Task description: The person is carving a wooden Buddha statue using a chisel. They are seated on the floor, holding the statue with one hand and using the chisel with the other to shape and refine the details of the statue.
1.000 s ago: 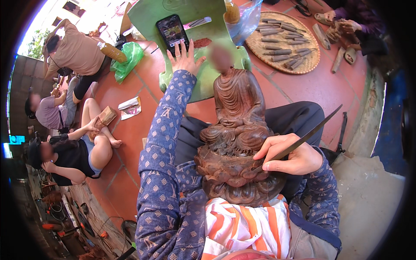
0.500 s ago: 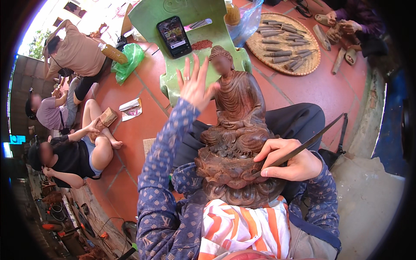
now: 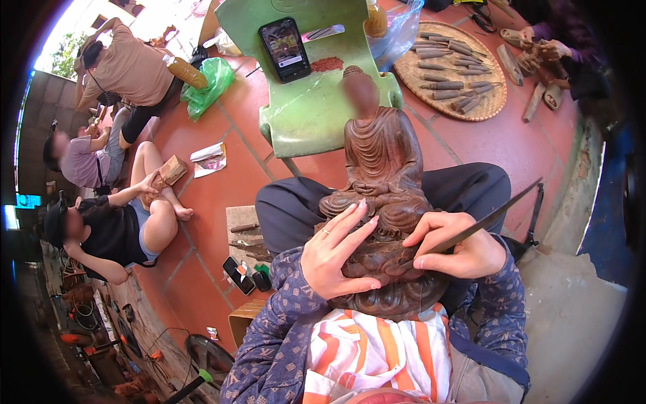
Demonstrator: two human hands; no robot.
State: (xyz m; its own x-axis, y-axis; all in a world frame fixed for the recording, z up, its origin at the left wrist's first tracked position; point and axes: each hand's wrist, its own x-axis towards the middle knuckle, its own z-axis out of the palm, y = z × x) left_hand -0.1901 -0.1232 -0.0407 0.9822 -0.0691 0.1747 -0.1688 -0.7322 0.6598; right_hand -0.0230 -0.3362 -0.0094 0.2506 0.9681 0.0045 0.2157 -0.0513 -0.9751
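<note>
Dark, smooth carved wooden statue [image 3: 383, 202]; glossy green plastic chair [image 3: 316, 114].

One statue [image 3: 380, 202]. One chisel [image 3: 484, 222]. Two hands: left [image 3: 336, 252], right [image 3: 457, 249]. One green chair [image 3: 309, 108]. One phone [image 3: 284, 49] on chair. One round tray [image 3: 471, 111] of many tools. One green bag [image 3: 212, 84]. Four other people.

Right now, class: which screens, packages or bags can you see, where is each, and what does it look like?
Phone: on the green chair, dark slab, screen lit.
Second phone: on the floor tiles near the left hand, dark, red-edged.
Green bag: floor, left of chair, crumpled.
Clear bag: chair's right edge.
</note>
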